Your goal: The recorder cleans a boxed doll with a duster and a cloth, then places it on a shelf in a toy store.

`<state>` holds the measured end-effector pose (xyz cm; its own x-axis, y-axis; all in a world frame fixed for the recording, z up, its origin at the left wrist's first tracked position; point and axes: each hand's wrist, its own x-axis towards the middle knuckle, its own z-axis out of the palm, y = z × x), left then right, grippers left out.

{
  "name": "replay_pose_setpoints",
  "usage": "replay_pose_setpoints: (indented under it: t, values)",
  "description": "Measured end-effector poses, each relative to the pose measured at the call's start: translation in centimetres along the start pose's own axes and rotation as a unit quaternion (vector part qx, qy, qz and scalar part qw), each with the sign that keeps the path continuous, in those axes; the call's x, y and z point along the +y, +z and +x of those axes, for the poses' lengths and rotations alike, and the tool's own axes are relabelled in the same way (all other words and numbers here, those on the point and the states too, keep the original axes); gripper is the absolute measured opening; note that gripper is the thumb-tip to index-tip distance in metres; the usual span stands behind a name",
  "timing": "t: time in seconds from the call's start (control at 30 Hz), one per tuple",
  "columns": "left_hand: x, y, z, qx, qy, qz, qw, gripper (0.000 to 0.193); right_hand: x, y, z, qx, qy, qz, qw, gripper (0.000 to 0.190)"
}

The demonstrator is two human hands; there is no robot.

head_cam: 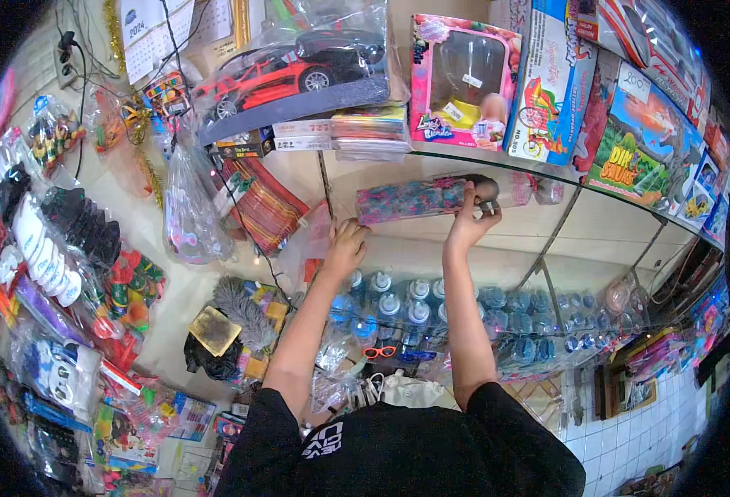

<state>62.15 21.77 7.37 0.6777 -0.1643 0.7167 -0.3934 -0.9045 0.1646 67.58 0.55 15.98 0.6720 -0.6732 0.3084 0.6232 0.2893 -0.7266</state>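
Note:
A long doll-like toy (pixel 411 199) in clear plastic wrap, with a patterned pink and teal body and a dark rounded end, lies lengthwise at the glass shelf. My right hand (pixel 474 217) has its fingers around the dark end. Near the other end, my left hand (pixel 345 245) has bent fingers close to the wrap; whether they touch it cannot be told. A striped red and orange cloth-like item (pixel 265 205) in plastic is left of my left hand. Boxed toys and a bagged red toy car (pixel 278 77) stand on the shelf above.
Rows of clear bottles with pale caps (pixel 390 304) stand on a lower shelf beneath my arms. Bagged goods (pixel 194 211) hang at the left. A dark cable (pixel 241 211) runs down past them. The upper glass shelf's edge (pixel 495 163) curves above my right hand.

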Motion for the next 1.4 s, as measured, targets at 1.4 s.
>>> replay_pose_setpoints:
  t: [1.4]
  values:
    - [1.2, -3.1, 3.0, 0.161, -0.005, -0.054, 0.985, 0.013, 2.8, 4.9, -3.8, -0.426, -0.028, -0.146, 0.892, 0.071]
